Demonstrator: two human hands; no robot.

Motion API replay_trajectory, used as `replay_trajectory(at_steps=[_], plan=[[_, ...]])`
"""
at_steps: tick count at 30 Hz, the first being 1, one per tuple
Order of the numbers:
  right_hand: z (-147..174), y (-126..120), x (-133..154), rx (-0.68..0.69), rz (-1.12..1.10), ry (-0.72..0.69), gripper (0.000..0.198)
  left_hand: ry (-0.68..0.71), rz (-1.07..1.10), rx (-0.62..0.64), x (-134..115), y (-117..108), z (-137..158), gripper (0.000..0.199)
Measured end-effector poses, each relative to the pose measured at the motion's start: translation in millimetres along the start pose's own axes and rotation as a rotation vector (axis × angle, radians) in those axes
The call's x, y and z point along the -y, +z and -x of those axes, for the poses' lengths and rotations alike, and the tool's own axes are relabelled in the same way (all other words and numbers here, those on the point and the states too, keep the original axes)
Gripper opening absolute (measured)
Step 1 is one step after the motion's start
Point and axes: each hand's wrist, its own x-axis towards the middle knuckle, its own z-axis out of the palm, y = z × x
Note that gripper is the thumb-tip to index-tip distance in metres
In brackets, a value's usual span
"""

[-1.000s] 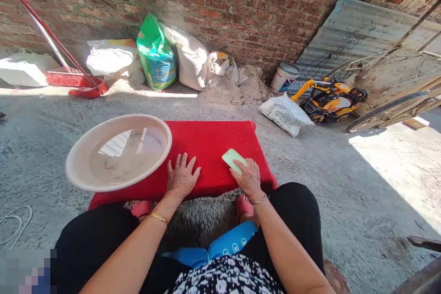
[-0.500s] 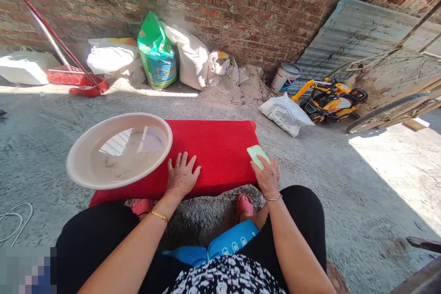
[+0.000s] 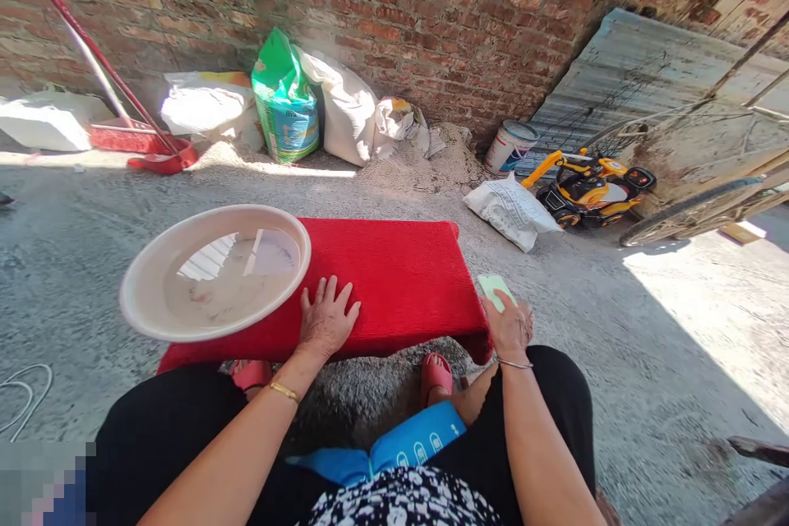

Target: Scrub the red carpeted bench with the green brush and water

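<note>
A red cloth [image 3: 394, 271] with a short pile covers a low bench or table in front of my knees. On its near left part my left hand [image 3: 328, 319] rests palm down, fingers spread, holding nothing. My right hand [image 3: 510, 330] is just beyond the cloth's right edge, closed on a pale green flat block [image 3: 496, 291] with rounded corners; its exact kind I cannot make out. The block's underside is hidden. A wide pale basin [image 3: 148, 296] of water, with bits of sediment in it, stands on the left end of the cloth, beside my left hand.
A blue packet [image 3: 419, 436] lies across my lap. Along the brick wall stand a red dustpan [image 3: 166, 156], a green-and-blue sack [image 3: 287, 111] and a white sack [image 3: 348, 115]. A bucket [image 3: 510, 146], a white bag [image 3: 511, 209], a toy excavator [image 3: 595, 191] and a bicycle wheel [image 3: 690, 209] are at right.
My right hand has moved right with the pale green block, from on the cloth to past its right edge. My left hand stays flat in place.
</note>
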Motion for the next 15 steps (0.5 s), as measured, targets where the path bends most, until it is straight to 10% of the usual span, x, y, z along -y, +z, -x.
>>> replay_trajectory(at_steps=[7, 15], plan=[[28, 23, 58, 0.072, -0.07, -0.282, 0.046, 0.016, -0.052, -0.009, 1, -2, 0, 0.045], [1, 5, -8, 0.013, 0.069, 0.061, 0.044, 0.036, -0.04, -0.008, 1, -3, 0, 0.046]])
